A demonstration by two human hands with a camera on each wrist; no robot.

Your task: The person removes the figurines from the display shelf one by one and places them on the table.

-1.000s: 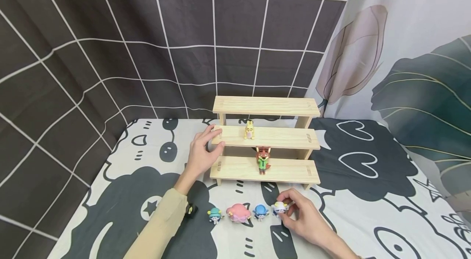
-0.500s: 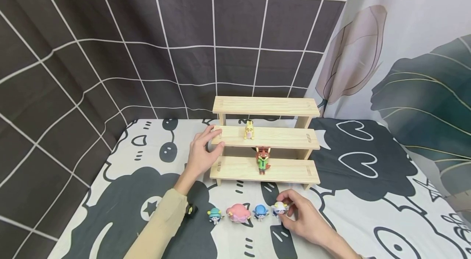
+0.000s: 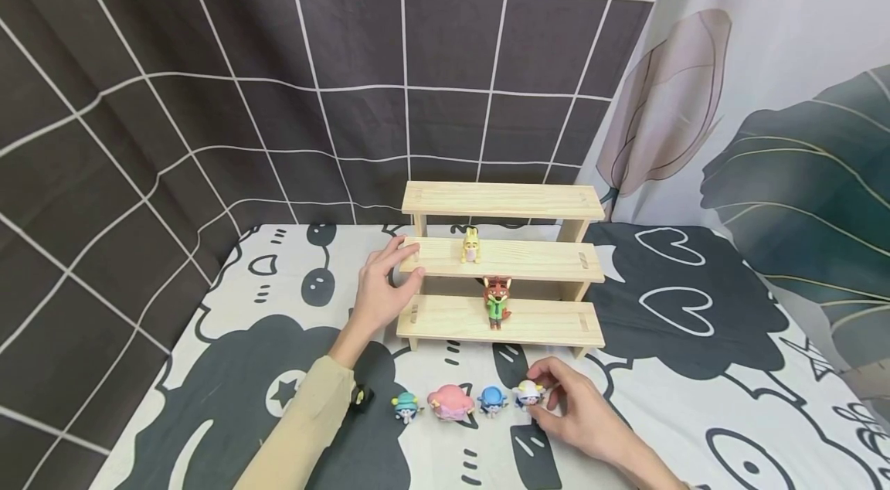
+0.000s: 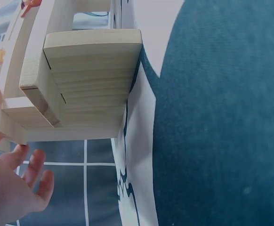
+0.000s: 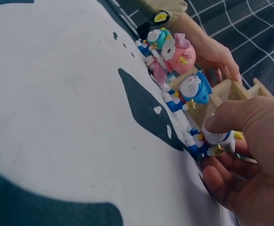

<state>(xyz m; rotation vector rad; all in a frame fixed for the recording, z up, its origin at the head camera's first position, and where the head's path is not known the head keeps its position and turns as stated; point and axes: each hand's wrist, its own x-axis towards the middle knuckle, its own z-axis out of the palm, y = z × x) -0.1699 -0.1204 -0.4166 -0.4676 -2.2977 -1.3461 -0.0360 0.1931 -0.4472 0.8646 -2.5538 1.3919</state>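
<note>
Thumb and fingers of the right grip (image 3: pixel 575 411) pinch the white figure (image 3: pixel 529 394), which is in front of the stand (image 3: pixel 504 200), a little right of its middle; whether it touches the cloth (image 3: pixel 667 397) below is hard to tell. At the stand's left end, the left grip (image 3: pixel 378 293) holds the middle tier, thumb at the front edge. Also in front of the stand, upright on the cloth, are the blue figure (image 3: pixel 492 400) near its middle, the pink figure (image 3: pixel 452 403) further left and the green figure (image 3: pixel 405 406) by its left end. Left of these, a black thing (image 3: pixel 363 397) is partly hidden by the sleeve (image 3: pixel 306 420). On the stand, the fox (image 3: pixel 497 304) is mid-way along the lowest tier; the yellow figure (image 3: pixel 470 246) sits left of centre on the middle one. Behind the stand hangs a dark curtain (image 3: pixel 445 49).
</note>
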